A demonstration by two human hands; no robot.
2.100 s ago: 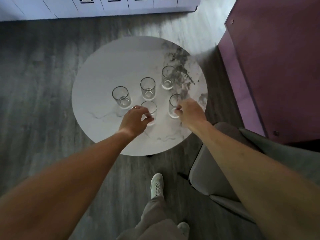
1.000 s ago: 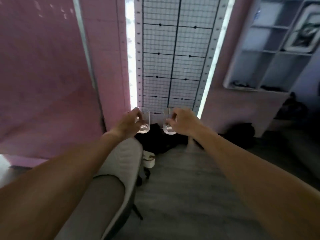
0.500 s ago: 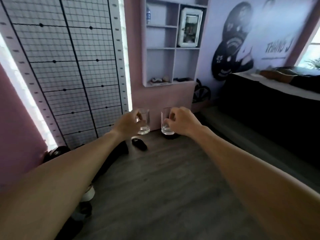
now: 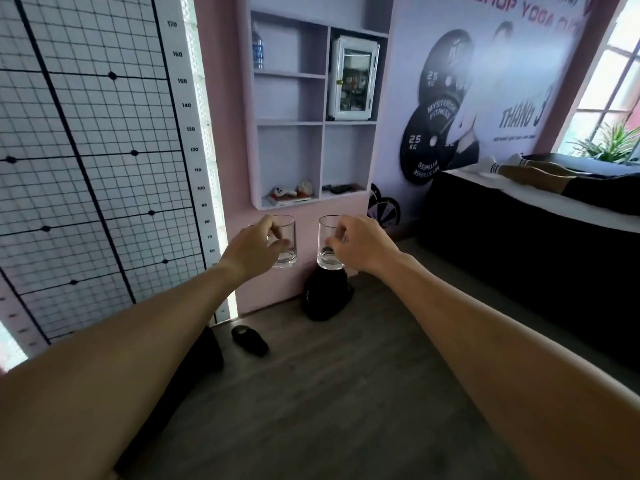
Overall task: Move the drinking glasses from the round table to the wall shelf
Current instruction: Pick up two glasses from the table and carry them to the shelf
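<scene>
Glasses ride upright in both my grips, left hand [image 4: 251, 251] curled round the left glass [image 4: 285, 242], right hand [image 4: 358, 247] round the right glass [image 4: 327, 245], below the wall shelf [image 4: 313, 109].

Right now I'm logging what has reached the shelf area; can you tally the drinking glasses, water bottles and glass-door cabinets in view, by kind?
Drinking glasses: 2, one in the left hand at, one in the right hand at
Water bottles: 1, on the wall shelf
Glass-door cabinets: 1
Total: 4
</scene>
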